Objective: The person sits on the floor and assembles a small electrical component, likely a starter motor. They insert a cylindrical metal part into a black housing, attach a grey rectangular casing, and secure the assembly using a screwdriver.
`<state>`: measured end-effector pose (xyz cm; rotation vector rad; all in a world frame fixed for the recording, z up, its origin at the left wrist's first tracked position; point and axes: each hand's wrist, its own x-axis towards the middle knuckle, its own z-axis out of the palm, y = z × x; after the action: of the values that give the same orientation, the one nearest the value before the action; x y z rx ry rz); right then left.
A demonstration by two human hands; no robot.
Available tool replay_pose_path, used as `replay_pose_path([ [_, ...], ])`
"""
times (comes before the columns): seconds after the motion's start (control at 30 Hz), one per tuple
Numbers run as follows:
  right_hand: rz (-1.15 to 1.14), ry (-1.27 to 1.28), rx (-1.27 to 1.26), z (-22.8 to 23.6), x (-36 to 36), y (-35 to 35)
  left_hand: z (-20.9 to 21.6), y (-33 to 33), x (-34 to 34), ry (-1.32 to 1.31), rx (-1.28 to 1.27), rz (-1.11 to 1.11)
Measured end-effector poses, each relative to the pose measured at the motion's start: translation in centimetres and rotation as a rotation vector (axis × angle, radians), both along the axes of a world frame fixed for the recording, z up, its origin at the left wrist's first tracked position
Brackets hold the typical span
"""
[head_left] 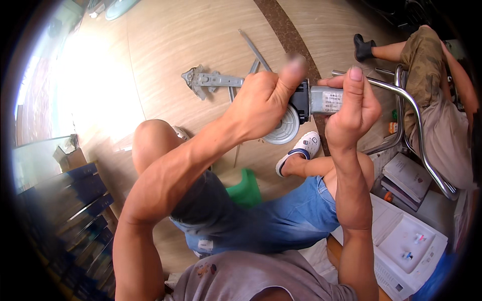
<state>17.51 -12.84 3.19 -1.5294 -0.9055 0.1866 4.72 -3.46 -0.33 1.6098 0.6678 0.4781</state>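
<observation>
A car window regulator with crossed grey metal arms is held up in front of me above the floor. On its right end sits a motor, a silver case with a white label and a black end. Below the black part shows a round, light grey ribbed disc. My left hand is closed around the regulator beside the black part, thumb raised. At the other end my right hand grips the silver motor case, its thumb and fingers pointing up. Both palms' contact is hidden.
Another person sits at the right by a bent metal tube chair frame. A green plastic piece is between my legs. Books and a white tray with small parts lie at lower right. Dark blue boxes are stacked left.
</observation>
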Motion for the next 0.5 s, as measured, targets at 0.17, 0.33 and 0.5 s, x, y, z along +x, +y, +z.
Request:
replay_pose_path([
  [0.17,0.042,0.015,0.006,-0.1,0.0,-0.1,-1.3,0.2,0.0,-0.054,-0.004,0.034],
  [0.33,0.071,0.069,-0.030,0.3,-0.4,0.0,-1.5,0.1,-0.3,-0.047,-0.080,0.053],
  [0.5,0.100,0.018,-0.025,0.3,-0.2,0.1,-1.0,0.4,-0.9,-0.042,-0.144,0.033],
])
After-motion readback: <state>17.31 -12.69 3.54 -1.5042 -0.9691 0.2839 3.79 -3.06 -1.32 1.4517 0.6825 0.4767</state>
